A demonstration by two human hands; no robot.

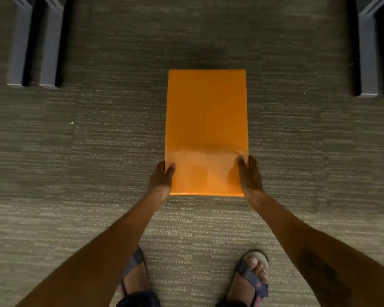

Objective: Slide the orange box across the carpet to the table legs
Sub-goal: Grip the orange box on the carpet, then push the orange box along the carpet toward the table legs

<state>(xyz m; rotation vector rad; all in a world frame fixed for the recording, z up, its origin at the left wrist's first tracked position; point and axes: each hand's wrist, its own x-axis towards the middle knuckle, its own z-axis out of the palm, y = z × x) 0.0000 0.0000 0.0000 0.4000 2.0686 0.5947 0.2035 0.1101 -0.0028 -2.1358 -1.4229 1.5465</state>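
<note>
Table legs (20, 41) cut off by top edge; sandals (253, 280) cut off at bottom edge.

Likely office: grey striped carpet tiles (111, 151), dark metal table legs (47, 45) at both sides.

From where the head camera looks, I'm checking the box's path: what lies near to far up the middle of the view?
Sandalled feet → bare carpet → both hands, left hand and right hand, gripping the near corners → orange box → more carpet → table legs at the far left and right.
</note>
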